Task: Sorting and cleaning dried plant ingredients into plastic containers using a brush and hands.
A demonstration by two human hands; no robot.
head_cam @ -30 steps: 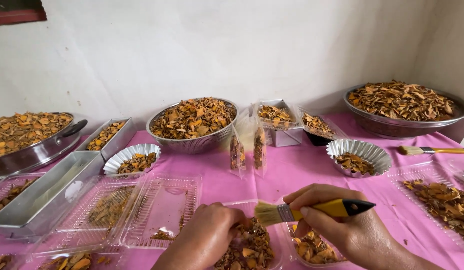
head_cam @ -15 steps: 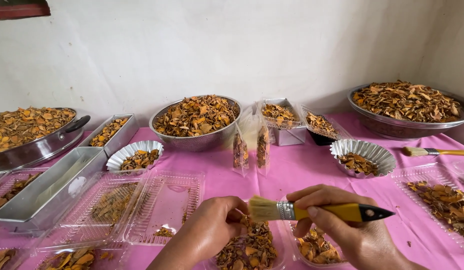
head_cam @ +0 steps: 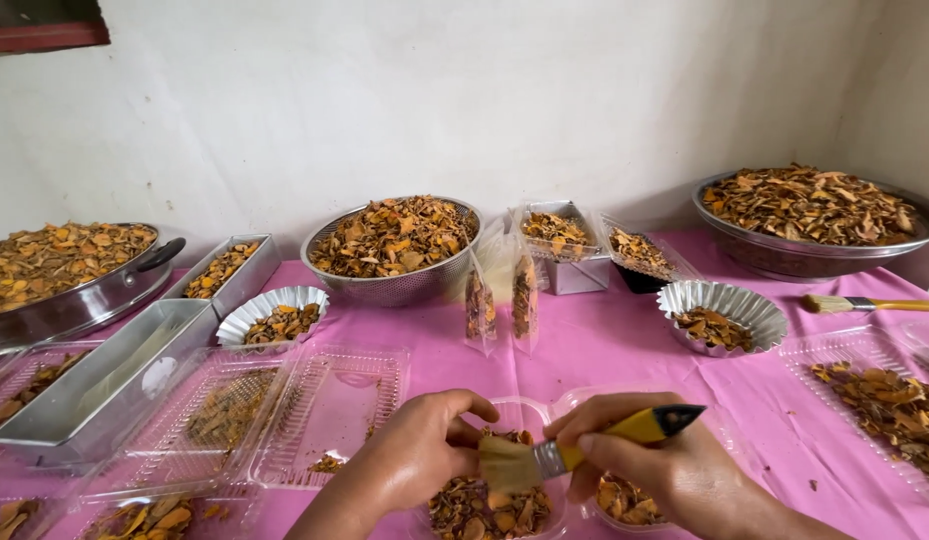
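At far left we see a large metal pan (head_cam: 69,275) heaped with dried orange-brown slices, and nearer, a long empty steel tray (head_cam: 104,375) beside open clear plastic clamshell boxes (head_cam: 284,420), laid flat so that they can receive material. At far centre stands a metal colander (head_cam: 392,250) of the same slices, with two small filled pouches (head_cam: 499,300) propped upright just right of it.

In the near centre, our left hand (head_cam: 414,455) pinches something small over a clear container of slices (head_cam: 489,500), fingers curled narrow; what they grip we cannot tell. Our right hand (head_cam: 649,465) is closed around the yellow handle of a brush (head_cam: 574,455), bristles pointing left and touching the left fingertips, apparently to sweep the pinched piece over the container.

To the right lie a fluted foil cup (head_cam: 722,315), a second brush (head_cam: 869,304) resting on the pink tablecloth (head_cam: 604,350), and a wide metal basin (head_cam: 814,225).
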